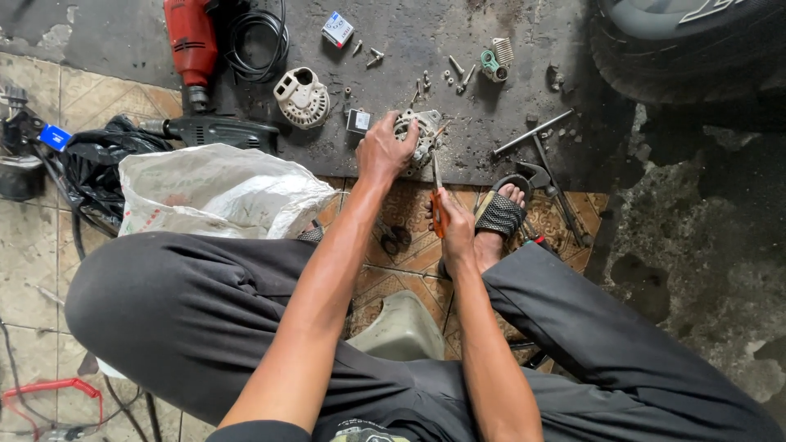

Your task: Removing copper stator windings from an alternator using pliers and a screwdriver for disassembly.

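Metal housing (417,135), grey, round and ribbed with openings, sits on the dark mat (491,155) near its front edge. The left hand (383,151) has its fingers curled over the housing's left side, steadying it. The right hand (454,225) is closed round an orange-handled screwdriver (436,196), whose tip points up at the housing. A white cover (301,98) and loose bolts (458,74) lie nearby.

Under you a dark mat (491,155) lies on the patterned tile floor (33,245), carrying the metal motor housing (419,135), a white fan cover (302,97), a red drill (191,45), a coiled black cable (258,41), scattered bolts (458,75) and a T-handle wrench (532,133), while a white sack (217,190) rests on the tiles.
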